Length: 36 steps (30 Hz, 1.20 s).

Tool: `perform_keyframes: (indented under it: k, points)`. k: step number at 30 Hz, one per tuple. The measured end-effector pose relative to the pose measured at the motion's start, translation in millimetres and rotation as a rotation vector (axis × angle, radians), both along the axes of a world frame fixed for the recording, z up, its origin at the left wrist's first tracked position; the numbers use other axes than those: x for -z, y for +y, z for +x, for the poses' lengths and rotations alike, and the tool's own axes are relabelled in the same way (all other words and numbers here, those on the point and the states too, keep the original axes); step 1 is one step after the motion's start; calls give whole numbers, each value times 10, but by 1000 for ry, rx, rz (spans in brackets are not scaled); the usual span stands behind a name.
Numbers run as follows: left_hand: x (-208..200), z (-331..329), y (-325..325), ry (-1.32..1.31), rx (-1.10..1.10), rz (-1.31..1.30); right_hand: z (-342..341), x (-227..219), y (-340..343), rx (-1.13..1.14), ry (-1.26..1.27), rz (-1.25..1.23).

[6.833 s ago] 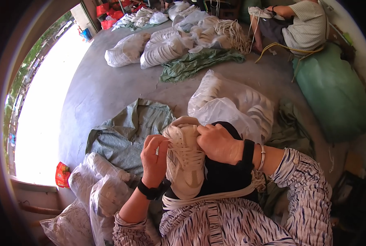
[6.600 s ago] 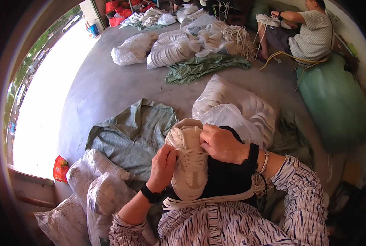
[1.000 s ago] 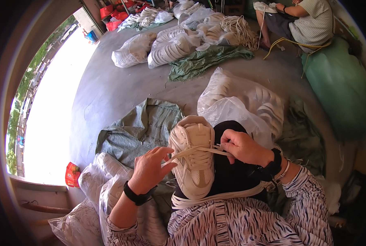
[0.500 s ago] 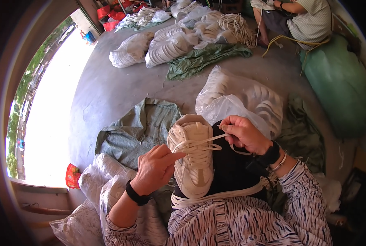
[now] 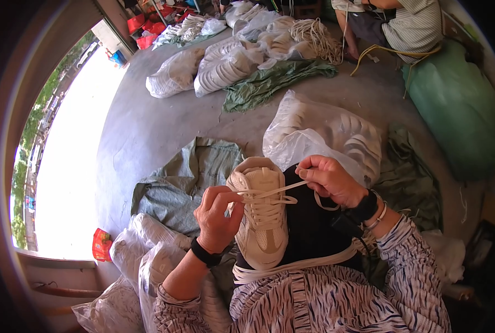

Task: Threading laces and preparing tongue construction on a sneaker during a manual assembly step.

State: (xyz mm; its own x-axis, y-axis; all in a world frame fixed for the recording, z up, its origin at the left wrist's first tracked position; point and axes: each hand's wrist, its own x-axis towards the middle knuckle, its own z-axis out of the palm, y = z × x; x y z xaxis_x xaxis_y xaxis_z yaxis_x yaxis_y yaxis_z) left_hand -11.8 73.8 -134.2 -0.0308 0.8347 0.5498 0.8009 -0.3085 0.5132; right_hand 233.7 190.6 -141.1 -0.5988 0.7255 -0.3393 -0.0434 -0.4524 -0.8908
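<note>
The cream sneaker with mesh panels and a rounded toe lies with its upper facing up on the black cloth over the person's lap, toe toward the body. The bare left hand has its fingers pinched on the flat off-white fabric lace at the shoe's left edge; the bare right hand grips lace between thumb and forefinger beyond the right edge, with a slack loop hanging beneath. Neither hand steadies the shoe, so an uneven pull would likely twist or slide it on the soft cloth. The crossing over the tongue appears loose; should either pinch slip, it could fall open. The hanging loop may snag on the small black box by the right wrist, drawing one end short. A lesser risk is entanglement: the bundle of long cream laces around the waist sits just beside the toe, similar in colour, and a stray strand could be caught up.
</note>
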Motion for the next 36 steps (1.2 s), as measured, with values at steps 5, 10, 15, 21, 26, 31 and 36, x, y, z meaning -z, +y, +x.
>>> perform_keyframes:
  k: [5,10,15,21,26,31,36]
  points:
    - [197,48,4,-30,2,15,414,66,130,293,25,55]
    - [418,-13,-100,-490,-179,-91,814,268,64,501,-296,209]
    - [362,-161,-236,-445,-226,-407,352,-85,-297,322,-274,882]
    - [148,-217,-60,-878,-92,-374,36,-202,-366,219,-470,1436]
    - [-66,-269,41,-986,-79,-448,61,-78,-372,-73,-322,1078]
    - [-101,-391,181,-1109,-84,-367,-48,-63,-390,-239,-623,1176]
    - [-111,-452,221,-1181,-91,-340,-86,14,-368,-78,-464,1151]
